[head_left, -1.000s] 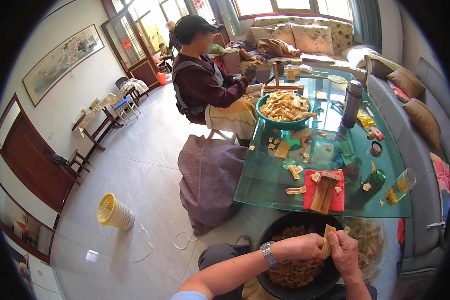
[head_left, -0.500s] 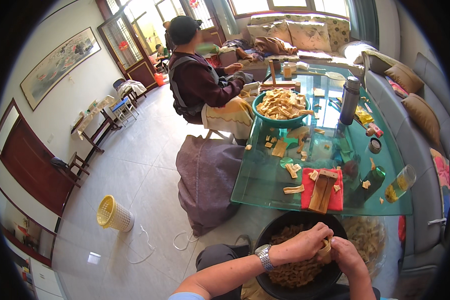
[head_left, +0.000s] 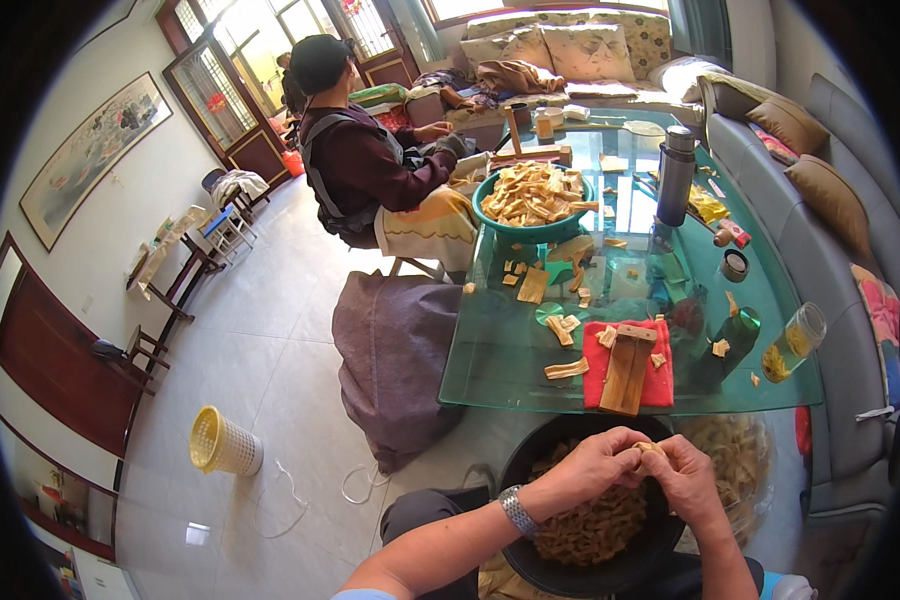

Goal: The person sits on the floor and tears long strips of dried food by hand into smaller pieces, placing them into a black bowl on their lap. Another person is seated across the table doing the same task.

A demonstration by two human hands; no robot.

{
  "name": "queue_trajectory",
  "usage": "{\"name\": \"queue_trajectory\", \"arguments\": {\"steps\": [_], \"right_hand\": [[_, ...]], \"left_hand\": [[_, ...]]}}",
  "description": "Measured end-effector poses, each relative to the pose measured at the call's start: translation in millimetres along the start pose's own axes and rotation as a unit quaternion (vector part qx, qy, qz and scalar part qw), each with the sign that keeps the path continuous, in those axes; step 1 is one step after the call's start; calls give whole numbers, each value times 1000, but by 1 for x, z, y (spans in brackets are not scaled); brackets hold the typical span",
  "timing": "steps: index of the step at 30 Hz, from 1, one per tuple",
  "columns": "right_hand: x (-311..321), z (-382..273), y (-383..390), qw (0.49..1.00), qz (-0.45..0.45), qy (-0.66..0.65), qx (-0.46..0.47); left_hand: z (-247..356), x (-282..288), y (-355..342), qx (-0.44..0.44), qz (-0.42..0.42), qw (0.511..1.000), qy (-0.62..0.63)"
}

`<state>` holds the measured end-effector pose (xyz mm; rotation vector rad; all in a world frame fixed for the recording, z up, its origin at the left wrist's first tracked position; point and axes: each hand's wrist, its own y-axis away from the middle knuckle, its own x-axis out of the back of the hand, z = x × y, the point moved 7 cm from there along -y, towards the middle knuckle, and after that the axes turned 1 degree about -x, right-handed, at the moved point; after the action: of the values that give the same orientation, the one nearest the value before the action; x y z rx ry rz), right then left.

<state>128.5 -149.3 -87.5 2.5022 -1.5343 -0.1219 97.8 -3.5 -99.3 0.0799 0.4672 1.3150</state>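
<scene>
The fingers of the left hand (head_left: 610,462) and the right hand (head_left: 689,479) are clenched on a small pale piece (head_left: 651,449), which is pinched between them above the far right part of a black bowl (head_left: 660,540). In the bowl, many cut pieces (head_left: 590,525) are gathered, and a clear bag (head_left: 732,455) of similar ones is seen just beside its right side. On the glass desk (head_left: 475,370) beyond, a wooden block (head_left: 627,372) is laid over a red cloth (head_left: 659,385), while a teal basin (head_left: 530,233) is heaped with longer strips (head_left: 535,193).

Left grip (head_left: 610,462), right grip (head_left: 689,480) pinch pale piece (head_left: 650,448) over black basin (head_left: 595,581) holding tan strips (head_left: 592,532)
</scene>
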Motion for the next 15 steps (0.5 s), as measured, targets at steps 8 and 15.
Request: {"name": "queue_trajectory", "arguments": {"steps": [8,15], "right_hand": [[7,12,9,986,-59,-132,-89],[-6,-3,17,947,-140,-277,-84]], "left_hand": [[13,-9,-1,-102,13,985,-138],[19,-2,8,-110,74,988,-80]]}}
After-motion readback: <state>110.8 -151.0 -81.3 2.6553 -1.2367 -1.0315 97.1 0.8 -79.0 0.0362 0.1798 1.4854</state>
